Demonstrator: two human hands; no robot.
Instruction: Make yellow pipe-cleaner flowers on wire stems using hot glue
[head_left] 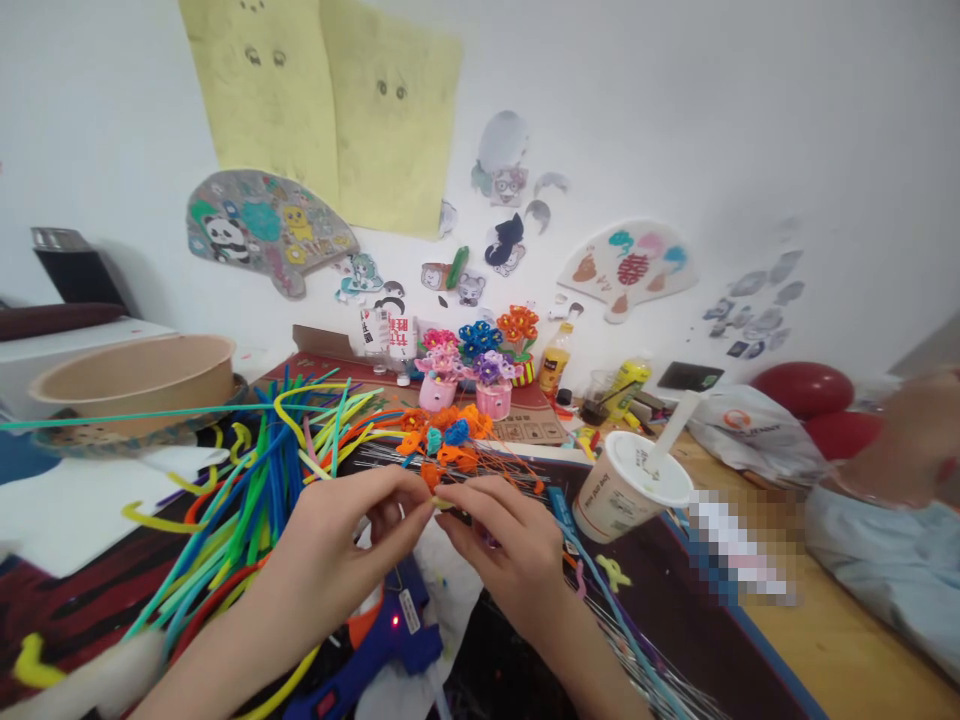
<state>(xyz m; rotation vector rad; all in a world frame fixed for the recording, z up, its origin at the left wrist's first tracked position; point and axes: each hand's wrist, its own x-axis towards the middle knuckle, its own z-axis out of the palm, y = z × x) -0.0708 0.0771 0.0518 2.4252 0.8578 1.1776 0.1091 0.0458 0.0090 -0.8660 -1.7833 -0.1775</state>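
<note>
My left hand (349, 545) and my right hand (510, 540) meet at the fingertips over the middle of the table. Both pinch a small piece of yellow pipe cleaner (438, 503), mostly covered by the fingers. Below them lies a blue glue gun (375, 655) with a red light lit, partly on white paper (457, 570). Just beyond the fingertips sits a heap of orange pipe-cleaner flowers (450, 440), with a few blue and teal ones among them. Loose pipe cleaners (247, 500) in many colours spread out to the left of my left hand.
A lidded paper cup (622, 490) with a straw stands right of my right hand. Small potted pipe-cleaner flowers (491, 370) and bottles (555, 360) line the back. A tan basin (142, 370) is far left. Another person's sleeve (885, 560) shows at right.
</note>
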